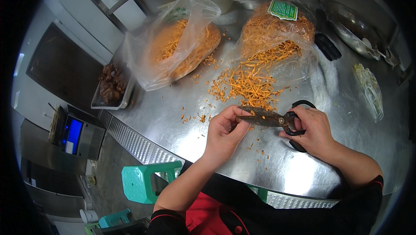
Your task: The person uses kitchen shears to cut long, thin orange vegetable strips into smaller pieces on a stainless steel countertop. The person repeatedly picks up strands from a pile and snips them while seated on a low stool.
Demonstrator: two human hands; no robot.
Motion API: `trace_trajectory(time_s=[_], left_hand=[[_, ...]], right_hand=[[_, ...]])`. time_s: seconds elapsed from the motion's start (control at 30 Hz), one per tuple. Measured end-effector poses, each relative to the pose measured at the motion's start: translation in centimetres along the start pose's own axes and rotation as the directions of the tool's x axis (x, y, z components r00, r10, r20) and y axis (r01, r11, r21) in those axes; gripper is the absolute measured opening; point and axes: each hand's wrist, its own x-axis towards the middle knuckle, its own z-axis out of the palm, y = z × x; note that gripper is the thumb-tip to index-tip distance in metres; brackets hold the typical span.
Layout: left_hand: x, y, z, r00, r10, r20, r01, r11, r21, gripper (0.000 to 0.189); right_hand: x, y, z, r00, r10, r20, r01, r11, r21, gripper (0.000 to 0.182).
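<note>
My right hand (313,131) grips black-handled scissors (265,118), fingers in the loops. The dark, stained blades point left and stand slightly apart, with small orange bits on and between them. My left hand (226,134) has thumb and forefinger close together at the blade tips; whether a strand is pinched there is hidden. Just beyond the blades lies a loose pile of thin orange dried strands, apparently cordyceps mushrooms (252,87). They spill from an open clear plastic bag (276,45) with a green label. A second plastic bag (185,46) at the left holds more orange strands.
Short orange trimmings (201,118) are scattered over the steel table (169,111). At the left edge, a metal tray (125,100) holds brown lumps of food. A wrapped green vegetable (369,90) and a metal pan (354,30) are at the right. A green stool (139,183) stands below.
</note>
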Motion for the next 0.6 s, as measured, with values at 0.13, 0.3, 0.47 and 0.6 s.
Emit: trace_trajectory(time_s=[0.13, 0.3, 0.47, 0.6], left_hand=[[0.02, 0.14, 0.28, 1.0, 0.002, -0.007, -0.002, 1.0, -0.007, 0.006], [0.14, 0.38, 0.16, 0.999, 0.03, -0.02, -0.03, 0.999, 0.02, 0.005], [0.09, 0.16, -0.12, 0.999, 0.044, -0.014, -0.043, 0.998, 0.034, 0.004], [-0.05, 0.37, -0.12, 0.998, 0.052, -0.036, -0.051, 0.998, 0.023, 0.004]], right_hand=[[0.0, -0.03, -0.14, 1.0, 0.015, 0.013, -0.015, 1.0, 0.013, 0.043], [0.08, -0.26, -0.2, 0.995, 0.095, -0.002, -0.095, 0.995, 0.024, 0.044], [-0.05, -0.23, 0.04, 0.996, 0.083, -0.039, -0.081, 0.996, 0.034, 0.044], [0.04, -0.15, 0.18, 0.995, 0.087, -0.057, -0.083, 0.994, 0.075, 0.047]])
